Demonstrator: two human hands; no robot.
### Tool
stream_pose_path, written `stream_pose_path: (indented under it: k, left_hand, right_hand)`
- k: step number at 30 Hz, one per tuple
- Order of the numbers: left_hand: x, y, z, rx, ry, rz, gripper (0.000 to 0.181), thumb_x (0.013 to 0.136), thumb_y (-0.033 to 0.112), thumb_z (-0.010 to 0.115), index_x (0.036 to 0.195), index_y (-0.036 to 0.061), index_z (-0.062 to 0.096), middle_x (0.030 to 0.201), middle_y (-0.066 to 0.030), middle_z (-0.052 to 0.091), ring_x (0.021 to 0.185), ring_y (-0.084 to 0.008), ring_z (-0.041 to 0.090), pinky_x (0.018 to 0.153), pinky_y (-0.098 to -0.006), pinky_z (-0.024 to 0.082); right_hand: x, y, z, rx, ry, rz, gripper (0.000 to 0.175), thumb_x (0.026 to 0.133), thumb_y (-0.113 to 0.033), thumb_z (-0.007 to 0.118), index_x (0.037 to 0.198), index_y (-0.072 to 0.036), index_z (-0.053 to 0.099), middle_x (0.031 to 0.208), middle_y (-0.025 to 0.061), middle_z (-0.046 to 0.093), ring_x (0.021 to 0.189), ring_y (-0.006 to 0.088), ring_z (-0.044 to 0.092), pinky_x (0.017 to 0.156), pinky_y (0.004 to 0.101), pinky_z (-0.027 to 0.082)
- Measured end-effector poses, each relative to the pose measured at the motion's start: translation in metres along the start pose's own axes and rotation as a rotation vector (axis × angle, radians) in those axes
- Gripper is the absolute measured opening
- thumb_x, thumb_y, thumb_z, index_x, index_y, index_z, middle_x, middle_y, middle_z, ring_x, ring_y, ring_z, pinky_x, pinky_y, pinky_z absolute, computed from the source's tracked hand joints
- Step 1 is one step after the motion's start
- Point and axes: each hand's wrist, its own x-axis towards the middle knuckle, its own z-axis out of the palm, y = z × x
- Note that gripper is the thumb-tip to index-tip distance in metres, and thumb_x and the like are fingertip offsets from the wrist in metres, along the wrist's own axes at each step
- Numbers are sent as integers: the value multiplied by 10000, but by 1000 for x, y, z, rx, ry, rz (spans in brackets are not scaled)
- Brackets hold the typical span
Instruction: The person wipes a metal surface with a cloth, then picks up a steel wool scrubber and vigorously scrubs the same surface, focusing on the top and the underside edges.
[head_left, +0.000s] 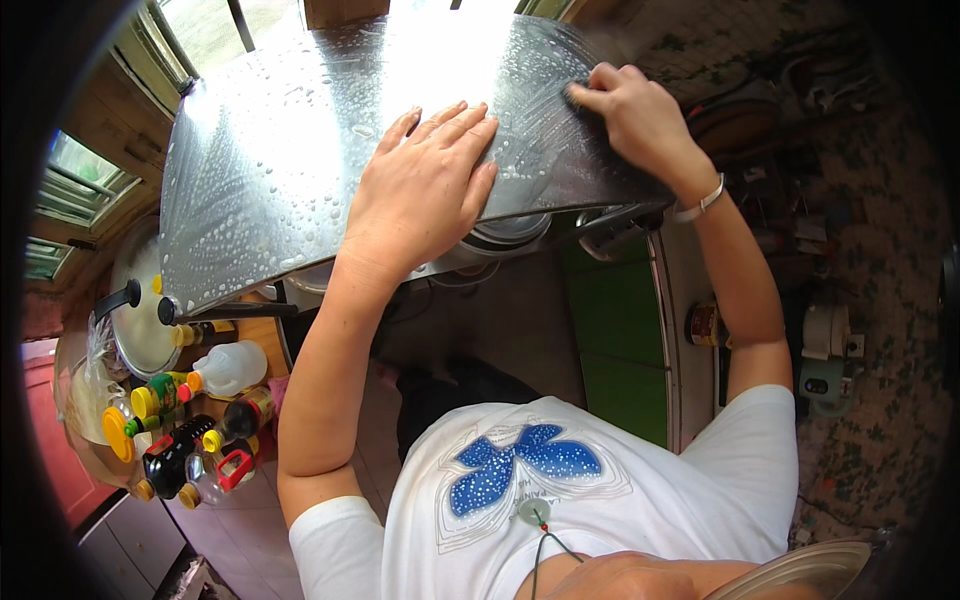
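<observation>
A wide, glossy dark panel (262, 202), wet with soap suds and droplets, slopes in front of me below a window. Streaks run through the foam on its right side, and strong glare whitens the middle. My left hand (427, 180) lies flat on the panel near its front edge, palm down and holding nothing. Toward the panel's right end, my right hand (641, 116) has curled fingers pressed around a small dark scrubbing pad (576, 95). The pad is blurred and mostly hidden by the fingers.
Bottles and a white plastic jug (232, 367) crowd a wooden counter (274, 330) at left, beside a large pot lid (139, 322). Metal pots (510, 232) sit under the panel. Right of my legs is a green-fronted cabinet (615, 337); a labelled jar (705, 324) stands beyond it.
</observation>
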Motion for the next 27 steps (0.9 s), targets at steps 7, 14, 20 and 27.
stream_pose_path:
  k: [7, 14, 20, 27]
  left_hand:
    - [-3, -5, -2, -7, 12, -29, 401, 1002, 240, 476, 1365, 92, 562, 1438, -70, 544, 1369, -228, 461, 1186, -414, 294]
    - [4, 0, 4, -10, 98, -72, 390, 952, 135, 498, 1320, 26, 565, 1387, -130, 573, 1346, -253, 486, 1162, -404, 333]
    - [0, -6, 6, 9, 110, -158, 422, 910, 79, 487, 1321, 16, 558, 1371, -146, 578, 1320, -287, 503, 1156, -411, 344]
    - [4, 0, 6, -1, 152, -149, 412, 911, 60, 473, 1307, 4, 572, 1358, -159, 587, 1308, -287, 520, 1152, -418, 352]
  right_hand:
    - [12, -70, -18, 61, 156, -167, 354, 857, -76, 574, 1159, -206, 706, 1065, 0, 618, 986, 219, 599, 802, 358, 501]
    - [-5, 21, 18, -54, -32, 104, 374, 838, -36, 591, 1148, -204, 718, 1072, 8, 640, 969, 234, 625, 773, 382, 542]
    - [24, -80, -16, 75, 140, -83, 345, 876, -85, 563, 1160, -212, 714, 1093, 12, 644, 1033, 219, 612, 847, 369, 502]
    - [-12, 11, 15, -55, -45, 151, 380, 910, -94, 560, 1222, -268, 689, 1113, 4, 640, 1037, 220, 624, 823, 369, 536]
